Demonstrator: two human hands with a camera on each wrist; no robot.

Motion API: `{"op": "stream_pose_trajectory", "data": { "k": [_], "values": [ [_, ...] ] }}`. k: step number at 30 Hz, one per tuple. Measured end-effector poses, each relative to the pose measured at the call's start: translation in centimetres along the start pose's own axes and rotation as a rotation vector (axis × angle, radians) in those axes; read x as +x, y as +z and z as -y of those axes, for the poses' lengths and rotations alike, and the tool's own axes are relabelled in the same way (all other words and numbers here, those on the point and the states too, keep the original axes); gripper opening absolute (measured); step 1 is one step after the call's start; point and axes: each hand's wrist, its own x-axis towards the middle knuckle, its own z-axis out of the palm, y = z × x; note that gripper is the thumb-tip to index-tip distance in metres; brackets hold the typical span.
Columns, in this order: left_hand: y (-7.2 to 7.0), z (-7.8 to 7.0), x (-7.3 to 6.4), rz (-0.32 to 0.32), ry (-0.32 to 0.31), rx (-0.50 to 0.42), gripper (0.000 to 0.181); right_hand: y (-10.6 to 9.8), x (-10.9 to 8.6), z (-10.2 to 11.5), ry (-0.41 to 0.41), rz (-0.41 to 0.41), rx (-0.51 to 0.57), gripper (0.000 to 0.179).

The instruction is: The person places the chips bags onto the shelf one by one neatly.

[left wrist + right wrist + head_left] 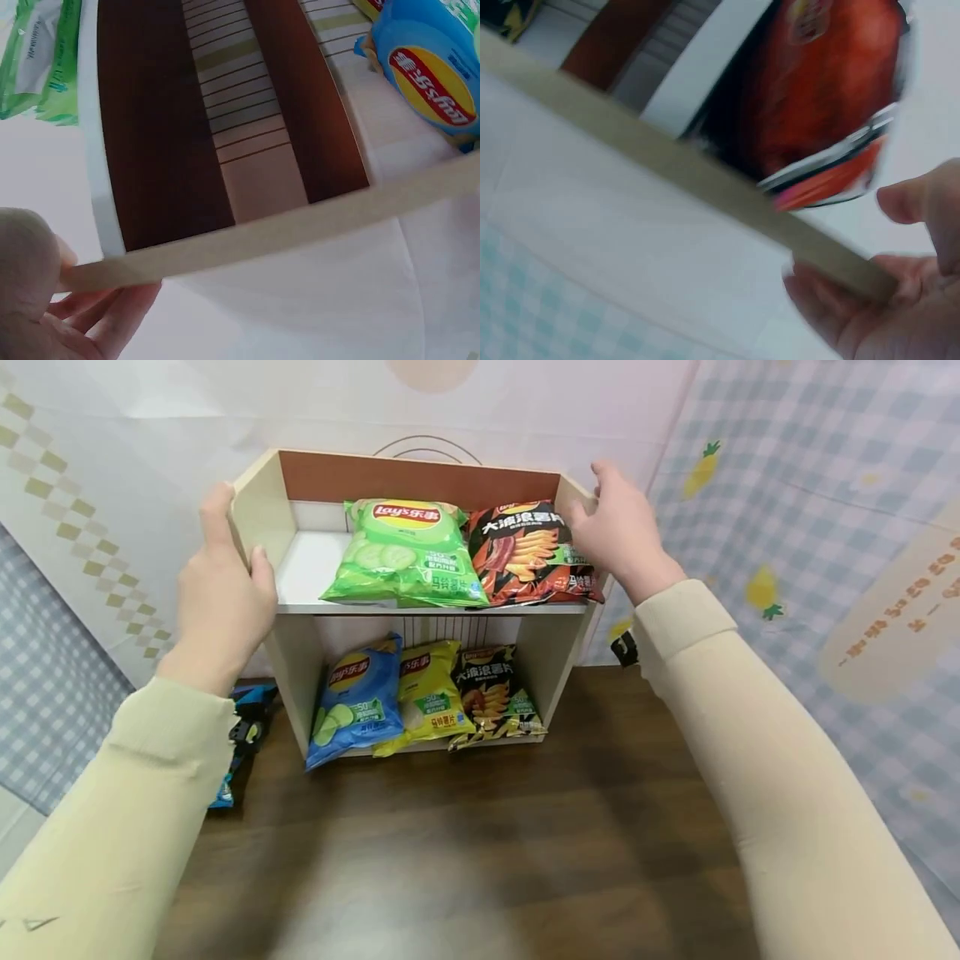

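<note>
A small two-tier shelf [300,647] with pale side panels stands between both hands. My left hand [225,597] grips its left panel, thumb on the inner side and fingers outside, as the left wrist view also shows. At the right panel [667,161] my right hand [618,527] has its fingers round the outer side, while its thumb stands off the panel in the right wrist view. On the upper tier lie a green chip bag [405,556] and a red-and-black chip bag [521,552], the latter close beside my right hand. The right wrist view is blurred.
The lower tier holds a blue chip bag [360,697], a yellow one [427,693] and a black one [495,697]. Dark and blue items [243,735] lie left of the shelf on the brown wooden surface [420,860]. Printed cloth [795,527] hangs behind and at the sides.
</note>
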Motion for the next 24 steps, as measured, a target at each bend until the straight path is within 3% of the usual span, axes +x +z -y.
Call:
{"op": "stream_pose_trajectory", "data": {
  "k": [4, 9, 14, 21, 24],
  "values": [
    [-0.8, 1.3, -1.9, 0.034, 0.051, -0.024, 0.066, -0.1, 1.7, -0.9, 0.007, 0.099, -0.029, 0.063],
    [-0.7, 5.6, -5.4, 0.108, 0.097, 0.077, 0.056, -1.3, 3.4, -0.9, 0.03, 0.254, -0.121, 0.054],
    [0.6, 10.7, -8.2, 0.32, 0.002, 0.2, 0.063, -1.8, 4.4, -0.9, 0.038, 0.356, -0.147, 0.051],
    [1.8, 15.9, -9.8, 0.368, -0.108, 0.32, 0.08, 0.4, 4.2, -0.9, 0.111, 0.318, -0.128, 0.044],
    [2.1, 18.1, -10.2, 0.423, -0.18, 0.372, 0.091, 1.1, 3.9, -0.7, 0.108, 0.291, -0.129, 0.043]
  ]
}}
